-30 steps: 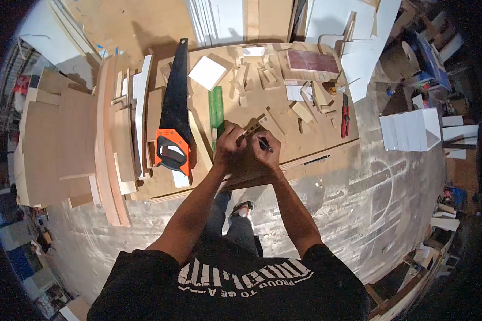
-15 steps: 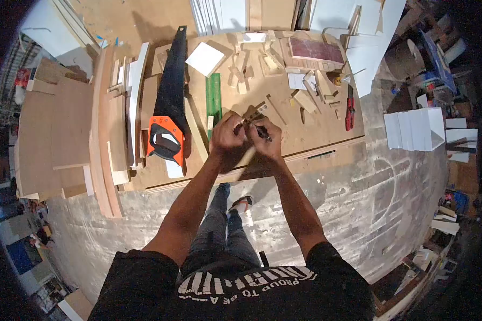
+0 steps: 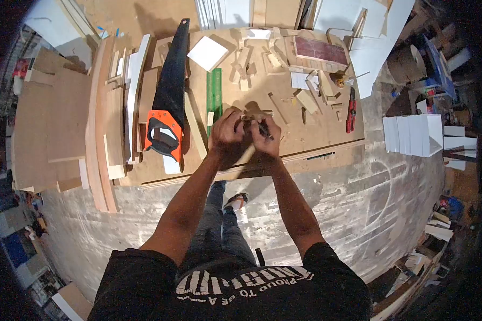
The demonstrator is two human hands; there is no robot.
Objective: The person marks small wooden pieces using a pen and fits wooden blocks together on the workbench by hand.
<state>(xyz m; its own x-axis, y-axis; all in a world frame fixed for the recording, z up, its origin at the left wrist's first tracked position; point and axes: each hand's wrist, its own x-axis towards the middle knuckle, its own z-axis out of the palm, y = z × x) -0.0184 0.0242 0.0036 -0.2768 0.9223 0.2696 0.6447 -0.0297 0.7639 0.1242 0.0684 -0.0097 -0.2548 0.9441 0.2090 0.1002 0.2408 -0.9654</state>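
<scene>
My left hand (image 3: pixel 226 130) is closed, its fingers pinching a small wooden piece (image 3: pixel 247 117) over the near part of the workbench (image 3: pixel 198 167). Right beside it, my right hand (image 3: pixel 267 138) is closed on a dark, slim, pen-like object (image 3: pixel 264 128), whose tip is too blurred to make out. The fingers of both hands nearly meet around the small piece and hide much of it. Just past my left hand lies a green ruler-like strip (image 3: pixel 214 91), with a little wood block (image 3: pixel 210 118) at its near end.
A handsaw (image 3: pixel 168 80) with an orange handle lies on the left, near long boards (image 3: pixel 99 134). Wood offcuts (image 3: pixel 307 100), a white square (image 3: pixel 207 53), a dark red block (image 3: pixel 319 51) and a red-handled tool (image 3: pixel 351 111) are spread beyond and right. A pencil (image 3: pixel 320 155) lies near the front edge.
The small wooden piece, seen earlier as a strip jutting up and right between my hands, is now more covered by my fingers. My hands stay close together; the view has shifted slightly.
</scene>
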